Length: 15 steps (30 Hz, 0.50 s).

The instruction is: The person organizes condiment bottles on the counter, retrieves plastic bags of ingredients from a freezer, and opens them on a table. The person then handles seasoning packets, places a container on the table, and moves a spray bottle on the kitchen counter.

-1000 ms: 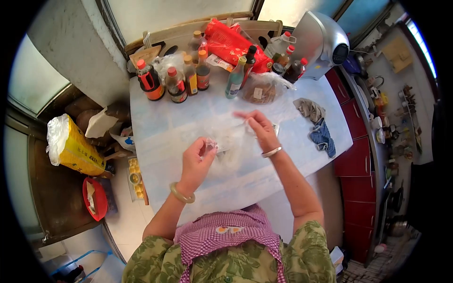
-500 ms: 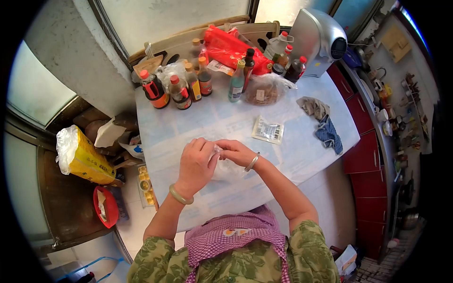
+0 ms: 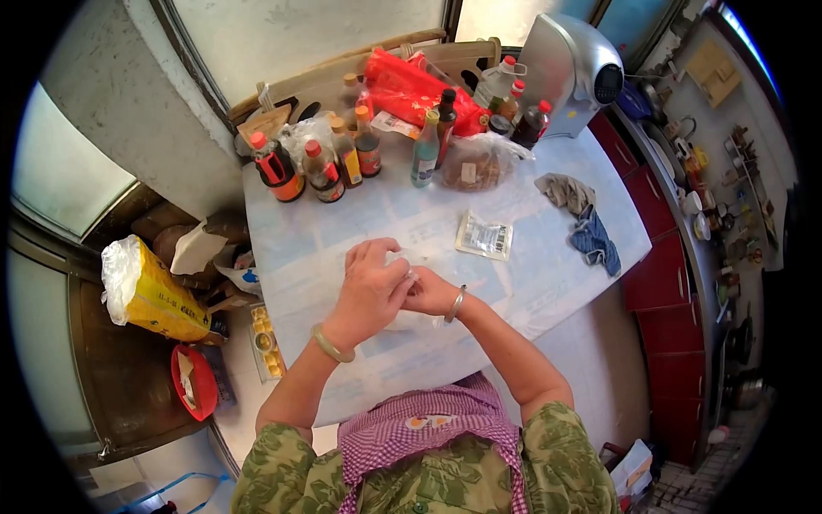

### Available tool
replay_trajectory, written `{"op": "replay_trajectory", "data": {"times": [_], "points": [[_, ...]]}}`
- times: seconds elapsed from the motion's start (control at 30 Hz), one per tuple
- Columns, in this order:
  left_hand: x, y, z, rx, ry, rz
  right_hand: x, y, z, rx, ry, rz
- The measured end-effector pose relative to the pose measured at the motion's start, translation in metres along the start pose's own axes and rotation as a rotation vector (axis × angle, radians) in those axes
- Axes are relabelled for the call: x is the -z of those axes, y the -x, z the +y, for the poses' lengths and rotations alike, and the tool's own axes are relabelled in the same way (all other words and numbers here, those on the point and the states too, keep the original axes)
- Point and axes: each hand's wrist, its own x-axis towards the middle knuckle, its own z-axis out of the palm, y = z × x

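My left hand (image 3: 370,287), with a pale bangle at its wrist, is closed over the table, its fingers curled against my right hand. My right hand (image 3: 431,293), wearing a silver-coloured bangle, is closed too, with its fingers tucked partly behind the left. Between them they grip a thin clear plastic bag (image 3: 401,322), of which little shows beneath the hands. What the bag contains, if anything, I cannot see. A flat white-and-clear printed packet (image 3: 485,236) lies beyond my right hand on the table.
Several sauce bottles (image 3: 278,170) stand along the table's far side, near a red plastic bag (image 3: 419,90) and a bagged brown food (image 3: 469,171). A silver appliance (image 3: 569,77) occupies the back right corner. Grey and blue cloths (image 3: 593,242) lie at the right edge.
Both hands have drawn closer together, the left turning over toward the right. The clear plastic that spread out under them is now more gathered and mostly hidden.
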Motion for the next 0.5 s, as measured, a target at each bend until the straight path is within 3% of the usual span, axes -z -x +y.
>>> {"op": "replay_trajectory", "data": {"times": [0.1, 0.23, 0.33, 0.37, 0.5], "points": [[-0.006, 0.002, -0.002, 0.042, -0.023, 0.042, -0.004, -0.01, 0.009, 0.073, -0.081, 0.243], [-0.04, 0.017, -0.016, 0.322, 0.606, 0.137, 0.011, -0.001, 0.007, -0.035, -0.177, 0.226], [-0.06, 0.032, -0.03, 0.414, 0.546, -0.006, 0.017, 0.006, 0.004, -0.185, -0.357, 0.159], [-0.072, 0.035, -0.044, 0.396, 0.588, 0.045, 0.019, 0.009, 0.007, -0.167, -0.333, 0.12], [-0.067, 0.037, -0.063, 0.476, 0.684, -0.114, 0.02, 0.015, 0.016, 0.012, -0.117, 0.063]]}}
